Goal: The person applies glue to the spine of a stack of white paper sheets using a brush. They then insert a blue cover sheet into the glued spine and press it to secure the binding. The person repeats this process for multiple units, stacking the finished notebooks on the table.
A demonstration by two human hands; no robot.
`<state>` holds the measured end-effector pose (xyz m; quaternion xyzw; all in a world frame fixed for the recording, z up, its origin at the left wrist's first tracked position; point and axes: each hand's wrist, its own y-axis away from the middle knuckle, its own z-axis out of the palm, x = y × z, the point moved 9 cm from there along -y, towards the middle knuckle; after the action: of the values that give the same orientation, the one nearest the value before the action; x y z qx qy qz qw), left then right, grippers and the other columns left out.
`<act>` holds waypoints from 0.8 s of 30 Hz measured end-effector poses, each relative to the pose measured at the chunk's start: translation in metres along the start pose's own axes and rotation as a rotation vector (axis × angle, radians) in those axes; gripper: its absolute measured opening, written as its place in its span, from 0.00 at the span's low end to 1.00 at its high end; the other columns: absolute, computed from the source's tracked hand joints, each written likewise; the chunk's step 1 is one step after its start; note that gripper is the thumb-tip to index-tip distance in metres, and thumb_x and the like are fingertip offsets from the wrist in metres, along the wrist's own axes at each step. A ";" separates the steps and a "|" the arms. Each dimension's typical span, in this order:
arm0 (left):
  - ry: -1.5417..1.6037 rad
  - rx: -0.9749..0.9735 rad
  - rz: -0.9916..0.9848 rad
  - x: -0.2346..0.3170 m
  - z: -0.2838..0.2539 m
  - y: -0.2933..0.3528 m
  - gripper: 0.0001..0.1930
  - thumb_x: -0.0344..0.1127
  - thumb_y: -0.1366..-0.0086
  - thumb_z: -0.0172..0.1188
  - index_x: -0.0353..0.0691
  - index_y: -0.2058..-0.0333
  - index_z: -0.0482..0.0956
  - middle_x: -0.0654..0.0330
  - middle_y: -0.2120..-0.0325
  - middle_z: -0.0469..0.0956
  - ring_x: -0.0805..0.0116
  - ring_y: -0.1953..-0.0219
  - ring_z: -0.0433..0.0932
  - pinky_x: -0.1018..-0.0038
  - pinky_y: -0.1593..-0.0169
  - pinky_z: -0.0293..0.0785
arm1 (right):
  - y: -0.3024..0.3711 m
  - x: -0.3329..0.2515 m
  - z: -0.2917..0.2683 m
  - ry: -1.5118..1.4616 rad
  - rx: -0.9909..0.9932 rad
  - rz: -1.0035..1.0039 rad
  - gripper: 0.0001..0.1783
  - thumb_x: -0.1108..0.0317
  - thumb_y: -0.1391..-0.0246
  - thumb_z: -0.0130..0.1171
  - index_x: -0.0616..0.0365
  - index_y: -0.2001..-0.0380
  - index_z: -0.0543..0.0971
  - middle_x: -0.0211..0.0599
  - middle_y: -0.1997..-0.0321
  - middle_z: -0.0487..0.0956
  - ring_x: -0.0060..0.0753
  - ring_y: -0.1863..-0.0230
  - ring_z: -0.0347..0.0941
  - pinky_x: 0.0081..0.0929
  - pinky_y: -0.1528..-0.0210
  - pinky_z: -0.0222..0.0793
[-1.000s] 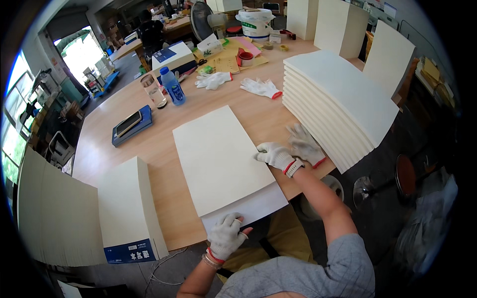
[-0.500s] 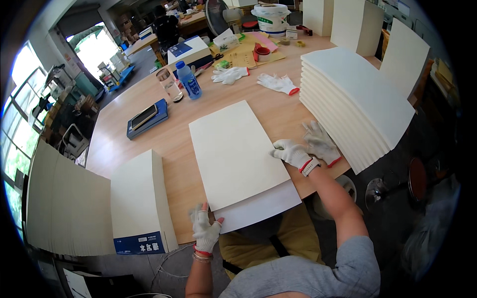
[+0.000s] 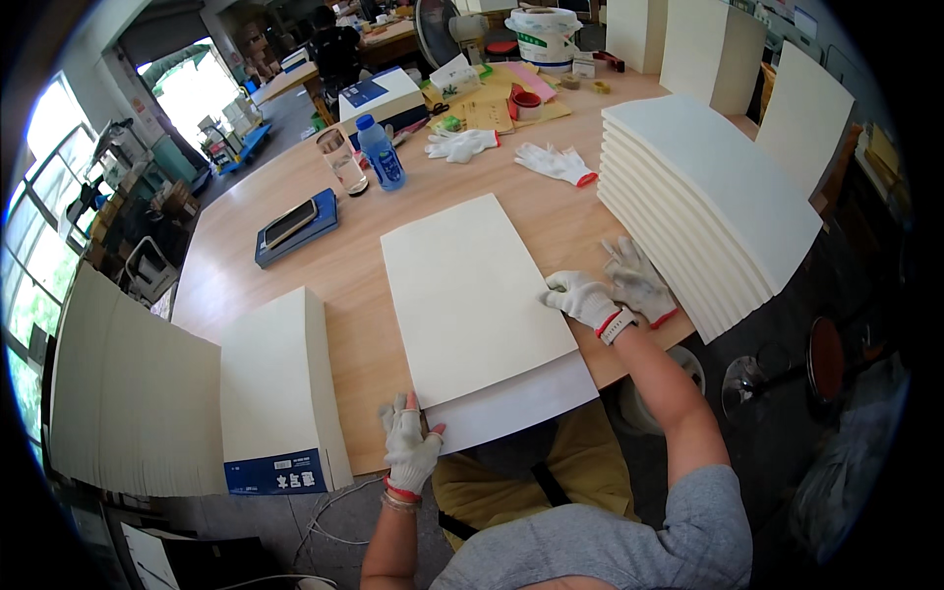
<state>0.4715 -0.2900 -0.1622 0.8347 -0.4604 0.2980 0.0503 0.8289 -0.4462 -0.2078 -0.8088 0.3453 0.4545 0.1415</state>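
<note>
A cream paper sheet [image 3: 477,295] lies on the wooden table in front of me. It covers most of a white sheet [image 3: 511,401], whose near end sticks out past the table's front edge. My left hand [image 3: 411,447], in a white glove with bare fingertips, is at the near left corner of the sheets. Its thumb rests by the white sheet, apart from the upward-pointing fingers. At the right edge of the cream sheet, my gloved right hand [image 3: 582,299] has its fingers curled on the edge. Beside it lies a loose white glove [image 3: 637,280].
A tall stack of folded paper sections [image 3: 703,197] stands at right. On the left are a thick paper block [image 3: 270,383] with a blue band and fanned sheets [image 3: 138,388]. Farther back are a phone [image 3: 291,223], a glass [image 3: 344,165], a blue bottle [image 3: 382,155] and white gloves [image 3: 556,164].
The view has shifted slightly, so the table's things sit a little farther right. Both hands keep nearly the same places at the sheets.
</note>
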 end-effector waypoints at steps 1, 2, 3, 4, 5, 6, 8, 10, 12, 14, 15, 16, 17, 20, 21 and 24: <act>-0.015 -0.012 -0.006 0.001 0.001 0.000 0.39 0.31 0.51 0.67 0.30 0.40 0.62 0.34 0.41 0.62 0.33 0.37 0.57 0.52 0.34 0.51 | 0.000 0.000 -0.001 0.015 0.002 -0.005 0.17 0.61 0.48 0.65 0.63 0.61 0.79 0.32 0.67 0.81 0.19 0.67 0.73 0.21 0.62 0.70; -0.032 -0.001 0.011 0.002 0.000 0.000 0.39 0.32 0.51 0.67 0.30 0.40 0.62 0.34 0.41 0.63 0.33 0.38 0.58 0.53 0.35 0.52 | 0.002 -0.003 -0.002 0.029 0.003 -0.010 0.17 0.62 0.48 0.65 0.63 0.60 0.79 0.33 0.67 0.81 0.20 0.66 0.73 0.21 0.62 0.70; -0.048 0.010 0.031 0.003 -0.001 0.000 0.39 0.32 0.51 0.67 0.31 0.40 0.62 0.35 0.41 0.63 0.33 0.39 0.59 0.53 0.35 0.54 | 0.003 -0.006 -0.003 0.044 0.005 -0.014 0.17 0.62 0.48 0.64 0.63 0.60 0.79 0.33 0.66 0.81 0.20 0.66 0.74 0.21 0.62 0.70; -0.064 0.019 0.052 0.005 -0.001 0.000 0.39 0.33 0.51 0.68 0.31 0.40 0.62 0.35 0.41 0.63 0.33 0.40 0.60 0.53 0.36 0.55 | 0.006 -0.011 -0.006 0.078 0.030 -0.039 0.17 0.60 0.47 0.63 0.63 0.62 0.79 0.35 0.67 0.81 0.25 0.66 0.75 0.24 0.62 0.70; -0.016 0.031 0.080 0.006 -0.002 0.001 0.40 0.34 0.52 0.69 0.32 0.40 0.63 0.36 0.42 0.64 0.34 0.41 0.62 0.53 0.37 0.57 | 0.011 -0.019 -0.010 0.112 0.055 -0.063 0.17 0.57 0.47 0.62 0.62 0.65 0.79 0.37 0.68 0.81 0.30 0.67 0.75 0.26 0.61 0.70; 0.029 0.047 0.111 0.006 -0.006 -0.001 0.41 0.36 0.53 0.70 0.32 0.40 0.63 0.36 0.43 0.65 0.35 0.43 0.64 0.54 0.39 0.60 | 0.015 -0.029 -0.014 0.145 0.081 -0.092 0.18 0.55 0.46 0.61 0.62 0.67 0.79 0.39 0.69 0.81 0.35 0.68 0.76 0.29 0.61 0.71; 0.006 0.029 0.286 0.035 -0.014 -0.007 0.44 0.38 0.55 0.72 0.35 0.39 0.62 0.38 0.43 0.65 0.38 0.45 0.68 0.55 0.42 0.65 | 0.042 -0.054 -0.021 -0.010 0.151 -0.266 0.18 0.55 0.45 0.59 0.62 0.66 0.79 0.41 0.66 0.81 0.38 0.64 0.76 0.31 0.58 0.71; -0.128 -0.039 0.550 0.100 -0.030 -0.009 0.48 0.40 0.57 0.74 0.38 0.37 0.59 0.40 0.41 0.63 0.42 0.48 0.71 0.57 0.46 0.70 | 0.067 -0.073 -0.018 0.011 0.094 -0.382 0.19 0.54 0.43 0.57 0.62 0.65 0.79 0.43 0.63 0.80 0.42 0.60 0.76 0.33 0.55 0.70; -0.204 -0.194 0.505 0.104 -0.013 -0.017 0.50 0.43 0.60 0.75 0.41 0.38 0.59 0.42 0.40 0.62 0.43 0.49 0.71 0.57 0.47 0.70 | 0.085 -0.089 0.004 0.181 -0.089 -0.452 0.19 0.54 0.42 0.56 0.62 0.63 0.80 0.45 0.60 0.80 0.45 0.57 0.75 0.35 0.51 0.70; -0.258 -0.310 0.461 0.105 -0.004 -0.022 0.50 0.43 0.61 0.75 0.43 0.37 0.59 0.43 0.39 0.60 0.44 0.49 0.71 0.57 0.47 0.70 | 0.088 -0.094 0.004 0.154 -0.151 -0.421 0.21 0.52 0.41 0.54 0.63 0.63 0.80 0.46 0.58 0.80 0.47 0.53 0.74 0.35 0.49 0.68; -0.272 -0.347 0.437 0.107 -0.005 -0.024 0.51 0.43 0.61 0.74 0.43 0.37 0.59 0.43 0.38 0.59 0.44 0.49 0.72 0.57 0.47 0.71 | 0.087 -0.093 0.003 0.153 -0.168 -0.393 0.22 0.51 0.40 0.54 0.63 0.62 0.80 0.46 0.57 0.80 0.46 0.53 0.74 0.34 0.49 0.68; -0.286 -0.384 0.411 0.107 -0.006 -0.025 0.51 0.42 0.61 0.74 0.44 0.37 0.59 0.44 0.38 0.58 0.45 0.50 0.72 0.57 0.47 0.71 | 0.086 -0.090 0.003 0.151 -0.187 -0.366 0.23 0.51 0.40 0.53 0.63 0.62 0.80 0.46 0.57 0.80 0.45 0.53 0.75 0.33 0.49 0.68; -0.306 -0.399 0.428 0.109 -0.006 -0.025 0.51 0.41 0.60 0.73 0.45 0.36 0.58 0.44 0.38 0.57 0.45 0.49 0.71 0.57 0.47 0.71 | 0.085 -0.085 0.000 0.096 -0.185 -0.363 0.24 0.50 0.40 0.53 0.63 0.61 0.80 0.46 0.57 0.80 0.44 0.53 0.75 0.32 0.49 0.68; -0.355 -0.384 0.479 0.111 -0.006 -0.021 0.48 0.39 0.58 0.72 0.45 0.37 0.59 0.45 0.38 0.59 0.46 0.50 0.72 0.58 0.48 0.72 | 0.078 -0.066 -0.003 -0.037 -0.196 -0.325 0.26 0.48 0.39 0.52 0.62 0.58 0.80 0.43 0.57 0.80 0.38 0.53 0.75 0.29 0.48 0.68; -0.361 -0.339 0.497 0.111 -0.008 -0.021 0.44 0.38 0.57 0.71 0.44 0.39 0.63 0.46 0.40 0.62 0.48 0.52 0.74 0.59 0.49 0.73 | 0.077 -0.063 -0.003 -0.059 -0.210 -0.290 0.26 0.47 0.39 0.52 0.62 0.57 0.80 0.43 0.57 0.80 0.37 0.53 0.75 0.28 0.48 0.68; -0.291 -0.201 0.478 0.085 -0.008 -0.034 0.28 0.36 0.54 0.69 0.40 0.51 0.75 0.49 0.51 0.73 0.54 0.61 0.78 0.63 0.56 0.75 | 0.077 -0.055 -0.001 -0.253 -0.325 -0.242 0.26 0.47 0.39 0.53 0.62 0.56 0.79 0.41 0.56 0.80 0.32 0.53 0.75 0.25 0.48 0.67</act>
<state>0.5291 -0.3304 -0.1027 0.7273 -0.6735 0.1316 -0.0055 0.7576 -0.4790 -0.1550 -0.7930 0.1475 0.5817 0.1054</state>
